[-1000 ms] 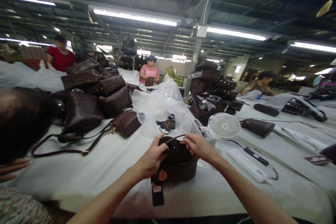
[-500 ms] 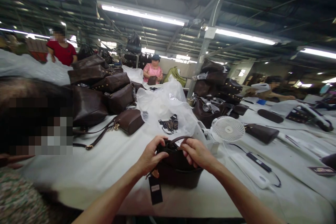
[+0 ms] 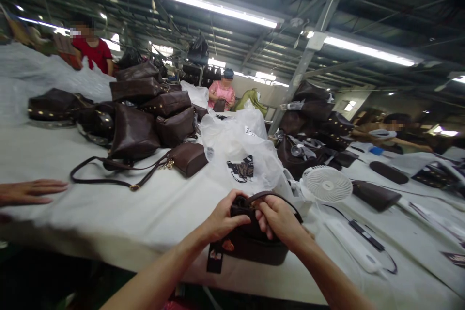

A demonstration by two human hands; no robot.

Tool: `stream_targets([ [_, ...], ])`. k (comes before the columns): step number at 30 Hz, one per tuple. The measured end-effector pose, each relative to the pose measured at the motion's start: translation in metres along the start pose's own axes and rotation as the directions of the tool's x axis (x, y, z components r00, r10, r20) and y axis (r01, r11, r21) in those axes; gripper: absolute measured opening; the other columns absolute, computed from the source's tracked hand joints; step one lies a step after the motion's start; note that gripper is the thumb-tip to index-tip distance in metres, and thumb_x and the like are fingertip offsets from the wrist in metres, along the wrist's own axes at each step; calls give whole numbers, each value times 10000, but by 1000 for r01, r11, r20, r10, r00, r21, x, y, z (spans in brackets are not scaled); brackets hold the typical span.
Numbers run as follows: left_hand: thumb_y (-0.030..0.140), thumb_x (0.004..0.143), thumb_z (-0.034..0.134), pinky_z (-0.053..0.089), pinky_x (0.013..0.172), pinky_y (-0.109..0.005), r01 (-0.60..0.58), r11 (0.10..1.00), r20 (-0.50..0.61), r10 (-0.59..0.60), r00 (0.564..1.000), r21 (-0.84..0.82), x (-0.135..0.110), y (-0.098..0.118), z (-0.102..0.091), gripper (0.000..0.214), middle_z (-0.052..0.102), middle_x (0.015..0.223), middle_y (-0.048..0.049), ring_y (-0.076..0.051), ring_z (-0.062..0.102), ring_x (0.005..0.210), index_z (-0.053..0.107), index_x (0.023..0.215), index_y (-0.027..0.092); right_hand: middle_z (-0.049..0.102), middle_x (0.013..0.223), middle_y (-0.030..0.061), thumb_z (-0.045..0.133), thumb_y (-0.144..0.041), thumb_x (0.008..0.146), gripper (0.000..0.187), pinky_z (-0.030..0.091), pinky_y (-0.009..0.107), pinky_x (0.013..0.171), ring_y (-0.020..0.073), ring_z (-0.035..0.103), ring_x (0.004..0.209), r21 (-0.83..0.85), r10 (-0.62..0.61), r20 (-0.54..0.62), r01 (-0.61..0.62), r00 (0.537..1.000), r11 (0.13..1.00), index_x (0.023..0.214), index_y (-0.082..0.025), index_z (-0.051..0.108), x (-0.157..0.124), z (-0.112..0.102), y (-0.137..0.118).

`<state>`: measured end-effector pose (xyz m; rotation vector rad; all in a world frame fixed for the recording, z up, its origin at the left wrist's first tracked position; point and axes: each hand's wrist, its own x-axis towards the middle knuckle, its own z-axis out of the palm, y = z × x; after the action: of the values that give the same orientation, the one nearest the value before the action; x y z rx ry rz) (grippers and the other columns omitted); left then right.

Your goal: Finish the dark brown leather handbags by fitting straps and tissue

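Observation:
A dark brown handbag (image 3: 259,251) sits on the white-covered table right in front of me. My left hand (image 3: 227,218) grips its top edge on the left, thumb bent over the rim. At the bag's opening, under the curved handle (image 3: 267,194), my right hand (image 3: 276,217) is closed in a pinch; what lies between its fingertips is too small to make out. A black hang tag (image 3: 214,258) dangles from the bag's left side, near a small gold-coloured charm (image 3: 228,245).
A small brown bag (image 3: 189,160) with a long strap lies ahead, before a pile of bags (image 3: 136,128). Clear plastic (image 3: 232,140) holds black tags (image 3: 242,169). Right stand a white fan (image 3: 327,184) and a power strip (image 3: 358,247). Another person's hand (image 3: 34,191) rests at left.
The view has shifted and tilted, so things sit further right. The nearby person's head at left has gone from view, leaving a hand on the table. Both my hands stay on the handbag.

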<state>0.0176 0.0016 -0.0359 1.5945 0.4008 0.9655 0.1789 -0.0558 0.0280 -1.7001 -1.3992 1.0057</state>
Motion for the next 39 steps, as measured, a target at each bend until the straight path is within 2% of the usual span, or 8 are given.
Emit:
stream_targets([
  [4, 177, 705, 714, 431, 854, -294, 2, 1000, 30, -3, 1000, 29, -6, 5, -4, 496, 610, 997, -5, -184, 550, 926, 530, 1165, 199, 531, 458, -42, 499, -557, 726, 371, 297, 187, 317, 71, 407, 304, 91, 6, 53, -11, 999, 996, 749, -187, 520, 1, -3, 2],
  [9, 124, 741, 660, 444, 903, -335, 4, 986, -177, 26, 984, 167, -14, 5, 18, 449, 623, 1063, -36, -207, 578, 980, 521, 1162, 201, 633, 726, 4, 633, -446, 698, 484, 415, 225, 418, 148, 571, 570, -3, -117, 66, 117, 991, 993, 1098, -176, 608, -9, -11, -2],
  [12, 147, 799, 627, 451, 937, -368, -36, 968, -289, 109, 951, 247, -17, -3, 43, 404, 607, 1126, -62, -220, 577, 1032, 501, 1178, 203, 660, 809, 42, 643, -444, 740, 382, 500, 287, 586, 200, 605, 736, -134, -234, -43, 226, 971, 965, 1017, -185, 692, -15, -9, -4],
  [17, 78, 820, 530, 384, 1063, -458, -228, 884, -330, 375, 866, 408, -15, -21, 73, 542, 516, 1310, -113, -250, 485, 1230, 396, 1329, 210, 666, 864, 61, 566, -463, 815, 309, 490, 331, 729, 229, 616, 823, -222, -345, -331, 283, 878, 933, 890, -207, 722, -22, -1, 12],
  [24, 78, 763, 577, 401, 1046, -472, -356, 778, -222, 524, 822, 518, -9, -34, 77, 580, 546, 1291, -111, -261, 501, 1209, 426, 1306, 218, 684, 804, 87, 526, -431, 847, 284, 415, 368, 761, 255, 589, 788, -513, -453, -525, 157, 720, 844, 796, -207, 693, -41, 10, 22],
  [31, 150, 865, 553, 429, 1004, -449, -336, 786, -239, 511, 825, 519, -6, -27, 79, 439, 567, 1233, -102, -242, 518, 1168, 439, 1282, 225, 670, 743, 23, 609, -430, 814, 248, 461, 286, 691, 193, 590, 723, 53, -259, -426, 309, 867, 949, 771, -188, 636, -45, 13, 15],
  [36, 138, 849, 544, 430, 995, -462, -281, 835, -267, 440, 858, 473, -5, -26, 74, 419, 560, 1225, -101, -248, 519, 1154, 467, 1253, 224, 658, 735, 18, 621, -379, 808, 191, 462, 302, 715, 199, 583, 734, -145, -321, -469, 287, 822, 947, 742, -203, 657, -45, 22, 15],
  [39, 99, 821, 537, 384, 1054, -484, -292, 884, -244, 394, 886, 365, -5, -26, 66, 455, 500, 1297, -107, -252, 472, 1226, 475, 1253, 226, 704, 973, 53, 579, -351, 857, 208, 482, 348, 879, 232, 623, 941, -60, -331, -403, 337, 853, 940, 946, -219, 712, -47, 25, 22],
])
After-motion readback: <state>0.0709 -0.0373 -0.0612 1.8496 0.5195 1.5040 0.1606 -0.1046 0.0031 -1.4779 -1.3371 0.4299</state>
